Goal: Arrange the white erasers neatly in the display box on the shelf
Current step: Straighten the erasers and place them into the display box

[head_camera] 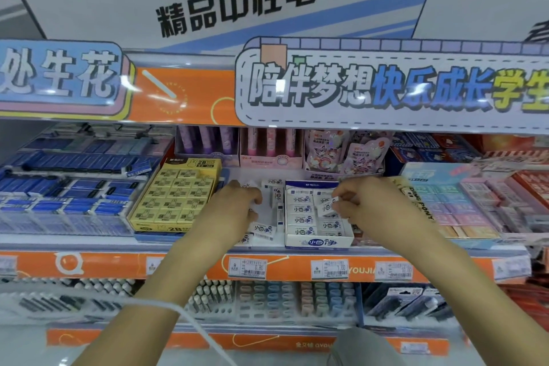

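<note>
A white and blue display box point(319, 242) stands on the middle shelf, holding two rows of white erasers point(300, 209). My right hand point(361, 199) hovers over the box's right row, pinching one white eraser point(326, 207) at a tilt. My left hand point(234, 202) rests palm down on the white shelf patch left of the box, fingers curled among loose erasers. Several loose white erasers lie there: one by my wrist point(263, 230), one standing on edge against the box point(279, 214), others at the back point(271, 183).
A yellow 2B eraser box point(175, 196) stands left of my left hand. Pastel eraser boxes point(463, 202) fill the right side. Blue packs point(65, 187) sit far left. Orange price strip point(267, 267) edges the shelf; pens below. A banner point(386, 89) overhangs above.
</note>
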